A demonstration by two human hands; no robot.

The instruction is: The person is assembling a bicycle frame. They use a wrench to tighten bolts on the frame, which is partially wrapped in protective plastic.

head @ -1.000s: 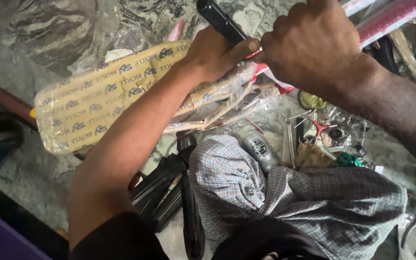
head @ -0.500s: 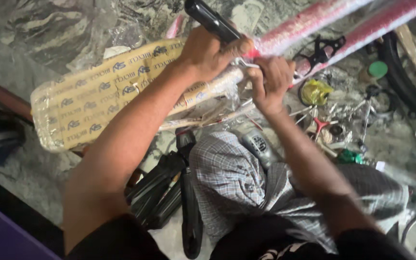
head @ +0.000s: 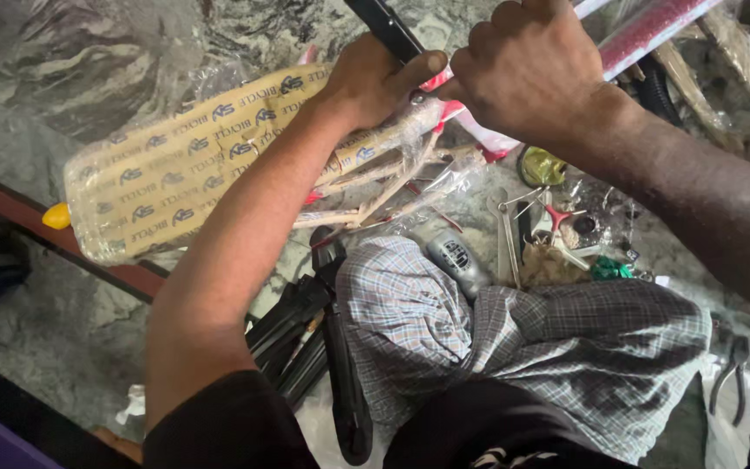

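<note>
I see my left hand and right hand both gripping the plastic-wrapped bicycle frame — loose tools and pliers lie on the marble floor beside my checked-cloth lap.

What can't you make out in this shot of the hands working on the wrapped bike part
Head view:
- The joint under the left hand and right hand: the fingers cover it.
- The black bar and the red tube: cut off by the top edge.
- The small parts on the floor: too small and jumbled to identify.
- The pliers: partly hidden by the right arm.
</note>
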